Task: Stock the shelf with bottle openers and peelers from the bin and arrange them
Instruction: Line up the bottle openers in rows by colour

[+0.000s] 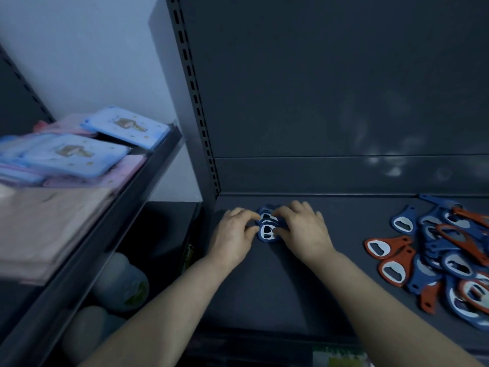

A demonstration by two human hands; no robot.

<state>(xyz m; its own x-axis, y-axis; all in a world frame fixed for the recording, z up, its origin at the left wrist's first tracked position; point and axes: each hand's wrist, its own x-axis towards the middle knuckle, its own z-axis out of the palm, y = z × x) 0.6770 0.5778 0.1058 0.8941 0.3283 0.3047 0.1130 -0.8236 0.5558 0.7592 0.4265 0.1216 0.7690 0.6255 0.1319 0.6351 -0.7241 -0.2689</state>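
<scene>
- Dark metal shelf (pixel 291 282).
- Loose pile of blue and orange bottle openers (pixel 447 258), far right on it.
- Left hand (pixel 232 235) and right hand (pixel 304 230), fingers pinching the stack's sides.
- Small stack of blue bottle openers (pixel 267 230) (back left area), flat between them.

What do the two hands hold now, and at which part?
Both the left hand and right hand pinch a small stack of blue bottle openers by its opposite side edges.

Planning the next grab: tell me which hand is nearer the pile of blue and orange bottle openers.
Right. The right hand is left of the pile of blue and orange bottle openers, holding the blue opener stack; the left hand holds that stack's other side, farther off.
</scene>
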